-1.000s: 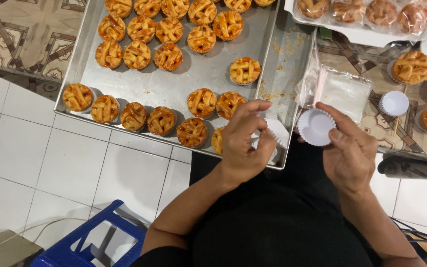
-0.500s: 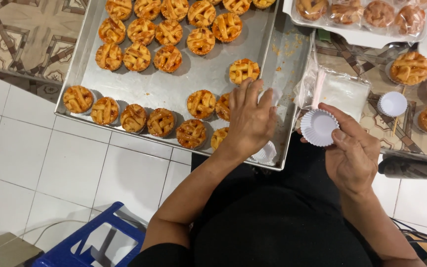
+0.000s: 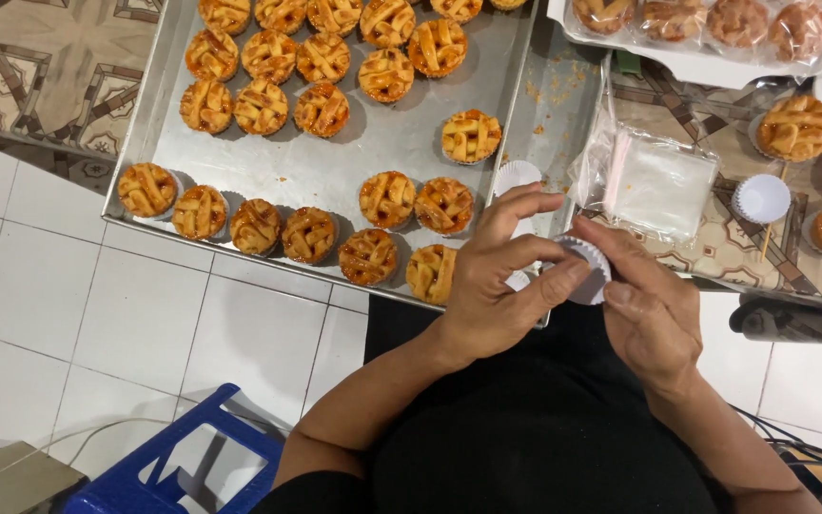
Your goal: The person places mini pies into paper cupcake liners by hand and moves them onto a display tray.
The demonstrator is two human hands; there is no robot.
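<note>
1. Your left hand and right hand meet just off the near edge of the baking tray, close to its near right corner, over your lap.
2. Both hands pinch a white paper cupcake liner. The left thumb and fingers close on its left rim; the right thumb and forefinger close on its right side. Neither hand is spread flat.
3. Whether you hold one liner or several nested ones cannot be told from this view.
4. Judgement: the step in hand is parting or opening the liner. Work at the fluted rim with your fingertips and pull lightly, so the pleats are not crushed.
5. A second open liner lies on the tray near its right edge, beside a lattice-topped tart. A tart sits at the near edge, just beside your left hand. Keep your wrist clear of it.
6. A stack of liners and a clear plastic bag lie on the patterned surface to the right of the tray, within reach.
7. A blue plastic stool stands on the white tiled floor below your left arm.
</note>
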